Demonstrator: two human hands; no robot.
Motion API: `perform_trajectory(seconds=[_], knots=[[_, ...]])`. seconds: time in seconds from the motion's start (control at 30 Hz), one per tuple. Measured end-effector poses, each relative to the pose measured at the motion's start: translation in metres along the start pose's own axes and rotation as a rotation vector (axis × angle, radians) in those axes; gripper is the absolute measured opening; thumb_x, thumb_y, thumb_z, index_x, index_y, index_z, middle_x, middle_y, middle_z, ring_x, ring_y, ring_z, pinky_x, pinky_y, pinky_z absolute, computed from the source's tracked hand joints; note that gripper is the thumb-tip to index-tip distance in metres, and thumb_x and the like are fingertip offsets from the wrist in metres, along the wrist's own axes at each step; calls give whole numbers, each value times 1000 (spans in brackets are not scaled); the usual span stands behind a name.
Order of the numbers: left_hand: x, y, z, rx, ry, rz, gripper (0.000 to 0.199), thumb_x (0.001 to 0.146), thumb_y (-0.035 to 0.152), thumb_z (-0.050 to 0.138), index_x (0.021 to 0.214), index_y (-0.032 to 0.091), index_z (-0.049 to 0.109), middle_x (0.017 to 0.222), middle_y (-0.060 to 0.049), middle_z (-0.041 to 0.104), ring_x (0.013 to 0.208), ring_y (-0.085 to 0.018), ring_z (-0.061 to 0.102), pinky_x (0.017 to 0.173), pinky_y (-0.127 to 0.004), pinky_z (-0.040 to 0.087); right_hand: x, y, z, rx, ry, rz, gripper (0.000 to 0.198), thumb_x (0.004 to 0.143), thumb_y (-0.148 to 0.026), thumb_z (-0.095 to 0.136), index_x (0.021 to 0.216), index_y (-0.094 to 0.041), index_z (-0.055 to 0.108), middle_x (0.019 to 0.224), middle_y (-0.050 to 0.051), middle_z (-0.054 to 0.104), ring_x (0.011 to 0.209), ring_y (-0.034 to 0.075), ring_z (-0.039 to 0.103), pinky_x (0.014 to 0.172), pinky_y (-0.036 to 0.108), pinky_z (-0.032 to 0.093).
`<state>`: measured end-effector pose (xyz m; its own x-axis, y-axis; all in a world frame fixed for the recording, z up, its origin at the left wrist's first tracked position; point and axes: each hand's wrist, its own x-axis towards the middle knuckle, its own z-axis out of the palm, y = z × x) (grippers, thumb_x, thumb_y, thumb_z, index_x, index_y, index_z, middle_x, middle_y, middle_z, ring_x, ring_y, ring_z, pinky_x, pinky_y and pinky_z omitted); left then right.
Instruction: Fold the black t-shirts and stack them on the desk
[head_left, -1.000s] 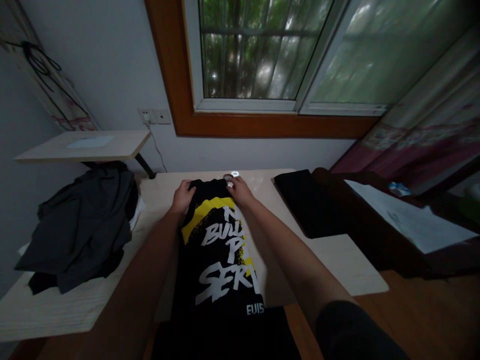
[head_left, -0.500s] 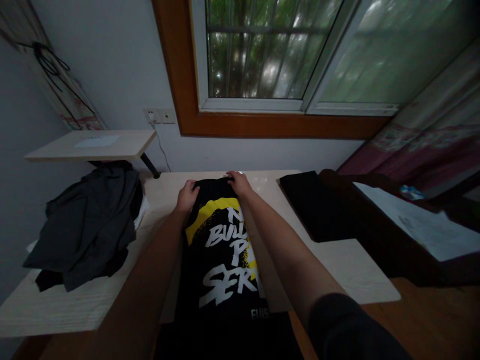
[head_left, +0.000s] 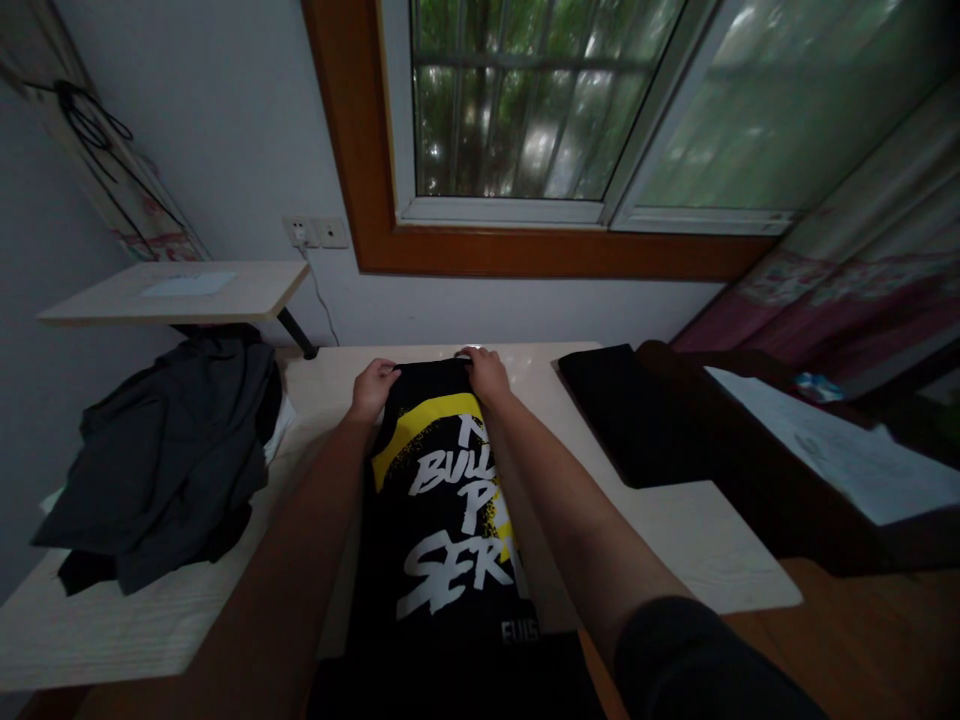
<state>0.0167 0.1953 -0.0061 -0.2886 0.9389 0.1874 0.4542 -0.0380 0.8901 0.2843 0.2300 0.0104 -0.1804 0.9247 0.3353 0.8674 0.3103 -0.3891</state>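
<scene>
A black T-shirt [head_left: 442, 520] with white lettering and a yellow band lies folded into a long strip on the table, running from its far side to the near edge. My left hand [head_left: 373, 388] pinches the strip's far left corner between thumb and fingers. At the far right corner, my right hand [head_left: 486, 374] is closed on the cloth, its thumb partly hidden. Between both hands the far edge is stretched fairly straight. The near end of the shirt merges with dark clothing at the bottom of the view.
Dark grey clothes [head_left: 165, 450] are heaped on the left of the pale table [head_left: 675, 540], under a small raised shelf [head_left: 180, 290]. A flat black item [head_left: 622, 410] lies at the right. Beyond it is dark furniture holding a white sheet [head_left: 832, 440]. A window [head_left: 547, 110] is ahead.
My right hand has shifted slightly right and its fingers have closed more on the far corner. The far edge looks straighter. My left hand stays at its corner.
</scene>
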Motion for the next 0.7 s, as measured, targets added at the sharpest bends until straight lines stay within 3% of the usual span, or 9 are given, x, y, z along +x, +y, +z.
perform_trajectory(seconds=[0.23,0.37,0.5,0.6,0.7], knots=[[-9,-5,-8,-124,-54,138,37,79,25,73,115,20,64,120,-10,67,105,-22,70,95,-40,56,-14,16,6,242,97,-125,56,88,-13,56,143,-24,55,130,11,60,123,26,54,111,45,44],[-14,-4,-10,-139,-49,204,36,73,9,67,108,19,66,122,-9,60,109,-22,68,100,-41,56,-27,19,3,339,92,-228,46,92,-24,59,138,-22,61,131,11,60,124,24,56,113,42,44],[-17,0,-9,-108,-28,235,32,72,2,60,98,19,68,112,-7,58,104,-20,67,103,-41,55,-44,19,-1,253,7,-345,40,90,-36,67,127,-22,70,142,13,57,132,28,52,115,46,41],[-18,1,-8,-82,8,225,29,73,2,59,95,19,68,110,-6,57,101,-19,67,102,-42,56,-56,18,-4,149,-43,-384,40,90,-30,66,128,-22,71,146,12,55,133,29,51,116,47,40],[-18,1,-7,-55,58,196,26,74,3,60,95,18,66,109,-7,56,99,-19,66,101,-42,56,-63,15,-8,76,-26,-330,39,92,-22,58,129,-23,71,142,10,60,130,27,53,115,46,41]])
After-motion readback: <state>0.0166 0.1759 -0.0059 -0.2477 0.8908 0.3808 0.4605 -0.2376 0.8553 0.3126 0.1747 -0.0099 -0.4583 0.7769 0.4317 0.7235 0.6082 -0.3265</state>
